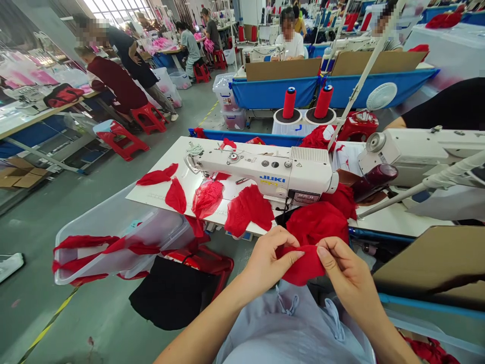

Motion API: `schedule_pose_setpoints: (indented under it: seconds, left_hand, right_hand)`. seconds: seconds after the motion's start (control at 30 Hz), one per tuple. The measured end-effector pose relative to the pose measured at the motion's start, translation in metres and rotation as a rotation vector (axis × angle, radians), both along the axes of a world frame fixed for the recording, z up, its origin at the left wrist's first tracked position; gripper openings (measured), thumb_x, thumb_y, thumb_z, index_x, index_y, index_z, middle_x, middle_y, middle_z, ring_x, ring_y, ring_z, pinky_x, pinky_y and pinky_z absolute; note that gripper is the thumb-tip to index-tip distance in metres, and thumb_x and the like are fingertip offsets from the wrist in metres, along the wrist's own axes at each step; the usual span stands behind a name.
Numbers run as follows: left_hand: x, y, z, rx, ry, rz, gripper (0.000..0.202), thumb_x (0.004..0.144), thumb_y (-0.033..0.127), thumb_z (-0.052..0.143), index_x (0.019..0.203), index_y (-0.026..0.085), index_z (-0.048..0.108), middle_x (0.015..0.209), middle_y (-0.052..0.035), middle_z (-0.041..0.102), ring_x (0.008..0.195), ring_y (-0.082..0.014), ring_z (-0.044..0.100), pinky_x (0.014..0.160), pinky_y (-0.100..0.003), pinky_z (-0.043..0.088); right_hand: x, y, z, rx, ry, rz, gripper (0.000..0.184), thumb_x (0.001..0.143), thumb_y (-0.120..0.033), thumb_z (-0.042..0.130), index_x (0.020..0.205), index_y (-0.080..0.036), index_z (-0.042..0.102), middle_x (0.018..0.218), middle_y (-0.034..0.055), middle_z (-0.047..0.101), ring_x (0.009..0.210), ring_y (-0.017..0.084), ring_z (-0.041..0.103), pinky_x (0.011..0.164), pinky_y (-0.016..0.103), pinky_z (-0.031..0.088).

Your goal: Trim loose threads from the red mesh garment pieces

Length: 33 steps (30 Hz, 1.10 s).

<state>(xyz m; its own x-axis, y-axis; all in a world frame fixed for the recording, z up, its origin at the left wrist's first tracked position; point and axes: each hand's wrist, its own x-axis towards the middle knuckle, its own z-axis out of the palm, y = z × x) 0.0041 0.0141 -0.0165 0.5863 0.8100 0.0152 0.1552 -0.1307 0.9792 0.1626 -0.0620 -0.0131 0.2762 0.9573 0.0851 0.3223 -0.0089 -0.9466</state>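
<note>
A small red fabric piece (304,268) is stretched between my two hands, just above my lap. My left hand (273,253) pinches its left edge between thumb and fingers. At the opposite edge, my right hand (343,263) grips the cloth the same way. Beyond my hands stands a white sewing machine (261,169) on a white table. Several red cut pieces lie on that table, among them a paired one (250,208) near the front edge and a sheer one (207,198) under the machine's lit needle end. A heap of red fabric (318,222) sits right behind my hands.
A clear plastic bin (113,227) with red strips over its rim stands at the left, beside a red stool (223,273) and a black cloth (170,293). Cardboard (435,263) and a second machine (424,151) are on the right. Several people work at other tables.
</note>
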Motion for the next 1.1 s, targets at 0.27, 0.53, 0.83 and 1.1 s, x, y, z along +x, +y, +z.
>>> schedule_pose_setpoints:
  seconds: [0.27,0.53,0.83,1.1]
  left_hand:
    - [-0.003,-0.001,0.009,-0.205,-0.099,-0.105,0.037,0.094,0.05,0.044,0.081,0.018,0.056,0.076,0.0002,0.05,0.071,-0.013,0.046,0.069,-0.025,0.039]
    - [0.007,-0.013,0.01,-0.538,-0.153,0.02,0.033,0.076,0.048,0.07,0.081,0.018,0.058,0.067,0.002,0.056,0.056,-0.0106,0.049,0.055,-0.023,0.037]
    - [0.002,-0.004,0.009,-0.376,-0.157,0.01,0.03,0.083,0.042,0.062,0.071,0.016,0.055,0.068,0.0028,0.049,0.065,-0.01,0.042,0.063,-0.022,0.035]
    - [0.002,-0.011,0.012,-0.575,-0.145,-0.01,0.037,0.073,0.051,0.072,0.078,0.016,0.058,0.062,0.004,0.052,0.052,-0.0082,0.043,0.051,-0.021,0.032]
  right_hand:
    - [-0.002,-0.001,0.003,0.003,0.061,0.04,0.024,0.089,-0.039,0.058,0.075,-0.02,0.061,0.072,0.0023,0.06,0.062,0.015,0.055,0.055,0.023,0.047]
    - [-0.005,-0.002,0.002,0.023,0.075,0.017,0.019,0.09,-0.036,0.056,0.079,-0.021,0.061,0.073,0.0013,0.061,0.063,0.015,0.056,0.054,0.021,0.046]
    - [-0.011,-0.002,0.005,0.002,0.087,-0.021,0.024,0.088,-0.041,0.058,0.076,-0.02,0.062,0.068,0.0008,0.059,0.056,0.013,0.051,0.051,0.022,0.043]
    - [-0.012,-0.002,0.003,-0.072,0.181,-0.042,0.031,0.087,-0.048,0.059,0.075,-0.019,0.06,0.061,-0.0016,0.052,0.05,0.01,0.044,0.044,0.02,0.038]
